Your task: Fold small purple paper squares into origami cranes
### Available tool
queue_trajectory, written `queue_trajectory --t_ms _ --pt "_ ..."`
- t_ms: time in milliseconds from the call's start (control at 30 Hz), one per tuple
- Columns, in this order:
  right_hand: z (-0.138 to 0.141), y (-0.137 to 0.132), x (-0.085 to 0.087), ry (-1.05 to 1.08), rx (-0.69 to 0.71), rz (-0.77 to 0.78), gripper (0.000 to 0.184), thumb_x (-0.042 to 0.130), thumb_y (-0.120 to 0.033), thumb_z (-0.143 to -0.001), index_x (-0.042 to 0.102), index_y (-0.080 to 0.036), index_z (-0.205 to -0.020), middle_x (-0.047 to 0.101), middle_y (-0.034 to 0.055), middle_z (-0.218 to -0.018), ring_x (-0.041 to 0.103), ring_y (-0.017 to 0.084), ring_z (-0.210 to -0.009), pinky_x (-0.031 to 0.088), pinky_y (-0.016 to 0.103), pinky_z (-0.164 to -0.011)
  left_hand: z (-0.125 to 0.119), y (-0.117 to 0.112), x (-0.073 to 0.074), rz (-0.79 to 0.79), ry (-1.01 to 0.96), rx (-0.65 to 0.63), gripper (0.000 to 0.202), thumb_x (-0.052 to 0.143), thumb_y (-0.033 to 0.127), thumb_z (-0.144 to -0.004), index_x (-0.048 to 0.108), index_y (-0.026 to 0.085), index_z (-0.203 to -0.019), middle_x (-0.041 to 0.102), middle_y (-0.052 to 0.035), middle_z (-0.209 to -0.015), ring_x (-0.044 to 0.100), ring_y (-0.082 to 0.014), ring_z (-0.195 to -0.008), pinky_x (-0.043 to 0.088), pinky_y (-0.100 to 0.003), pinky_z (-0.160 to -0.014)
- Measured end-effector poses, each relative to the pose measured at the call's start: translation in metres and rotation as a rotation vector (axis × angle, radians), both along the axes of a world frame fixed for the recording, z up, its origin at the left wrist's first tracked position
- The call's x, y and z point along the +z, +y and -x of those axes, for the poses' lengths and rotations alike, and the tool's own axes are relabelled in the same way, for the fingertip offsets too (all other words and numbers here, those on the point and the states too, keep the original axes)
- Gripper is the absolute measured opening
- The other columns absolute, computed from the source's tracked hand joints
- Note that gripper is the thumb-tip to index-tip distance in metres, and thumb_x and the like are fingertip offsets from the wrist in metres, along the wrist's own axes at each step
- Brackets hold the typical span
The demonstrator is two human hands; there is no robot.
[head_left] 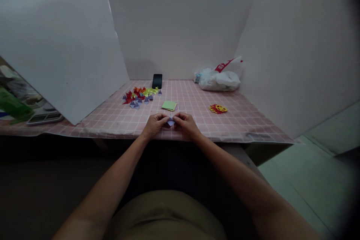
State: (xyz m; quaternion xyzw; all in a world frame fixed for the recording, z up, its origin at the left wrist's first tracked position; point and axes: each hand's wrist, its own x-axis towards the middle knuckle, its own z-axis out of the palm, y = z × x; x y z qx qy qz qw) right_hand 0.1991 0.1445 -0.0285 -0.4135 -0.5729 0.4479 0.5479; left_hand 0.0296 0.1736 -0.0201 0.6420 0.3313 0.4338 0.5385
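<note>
A small piece of folded purple paper [171,122] is pinched between my two hands just above the front of the table. My left hand [154,124] grips its left side with thumb and fingertips. On the opposite side, my right hand [186,123] holds it the same way; some fingers are hidden beneath. Just beyond the hands lies a stack of square paper sheets [169,105], light green on top. Farther back to the left sits a cluster of small folded paper pieces [137,95] in red, orange, yellow and purple.
A black phone [157,81] lies near the back panel. A white plastic bag [221,79] with red print stands at the back right. Yellow and red cut-out shapes [218,108] lie to the right. White panels [182,26] enclose the checked pink tablecloth [191,93]. A scale [45,118] is outside, left.
</note>
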Motion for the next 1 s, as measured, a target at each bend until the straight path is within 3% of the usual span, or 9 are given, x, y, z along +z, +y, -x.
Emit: queue_trajectory --t_ms 433,1000 --pt "-0.0021 0.0029 -0.0030 -0.028 -0.006 -0.010 0.023 0.070 -0.038 -0.072 0.058 -0.019 -0.070 0.058 -0.0022 -0.066 0.052 0.011 -0.057 0.043 0.024 -0.054 -0.0002 0.0005 -0.0025 -0.026 0.013 0.005 0.020 0.069 0.035 -0.079 0.069 0.015 -0.077 0.071 -0.0027 -0.069 0.067 -0.0136 -0.062 0.057 -0.028 -0.066" --pt "-0.0025 0.0048 -0.0032 -0.176 -0.051 -0.073 0.023 0.062 -0.040 -0.078 0.059 -0.019 -0.070 0.061 -0.0002 -0.066 0.054 0.013 -0.060 0.043 0.024 -0.055 -0.0017 -0.0002 -0.0016 -0.040 0.010 0.011 0.021 0.070 0.036 -0.077 0.069 0.015 -0.076 0.071 -0.0021 -0.068 0.066 -0.0141 -0.061 0.055 -0.029 -0.065"
